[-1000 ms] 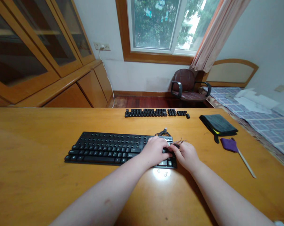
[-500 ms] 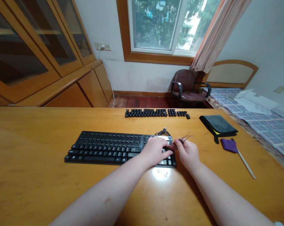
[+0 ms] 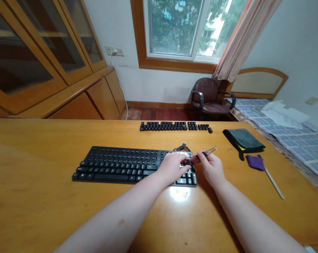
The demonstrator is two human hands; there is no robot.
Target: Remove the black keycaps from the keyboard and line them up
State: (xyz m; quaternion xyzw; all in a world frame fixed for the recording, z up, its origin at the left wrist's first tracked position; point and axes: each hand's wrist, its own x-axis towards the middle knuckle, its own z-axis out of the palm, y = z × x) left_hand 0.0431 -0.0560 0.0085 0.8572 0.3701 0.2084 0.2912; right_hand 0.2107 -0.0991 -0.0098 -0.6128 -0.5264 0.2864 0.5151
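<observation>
A black keyboard (image 3: pixel 122 165) lies on the wooden desk (image 3: pixel 43 182). My left hand (image 3: pixel 173 168) rests curled on its right end, over the number pad, fingertips pinched at a key. My right hand (image 3: pixel 213 167) sits just right of the keyboard, closed on a thin wire keycap puller (image 3: pixel 205 154) with a dark red handle, its prongs pointing up and right. The puller's lower end meets my left fingertips. A coiled cable (image 3: pixel 182 149) lies behind the keyboard's right end.
A row of loose black keycaps (image 3: pixel 172 126) lines the desk's far edge, one single cap (image 3: pixel 210 130) at its right. A folded dark cloth (image 3: pixel 243 139) and a purple brush with a pale handle (image 3: pixel 264 169) lie to the right. Chair and bed stand beyond.
My right hand has lifted and tilted the puller, so its prongs now point up and right, farther from the keys. My left hand stays on the number pad.
</observation>
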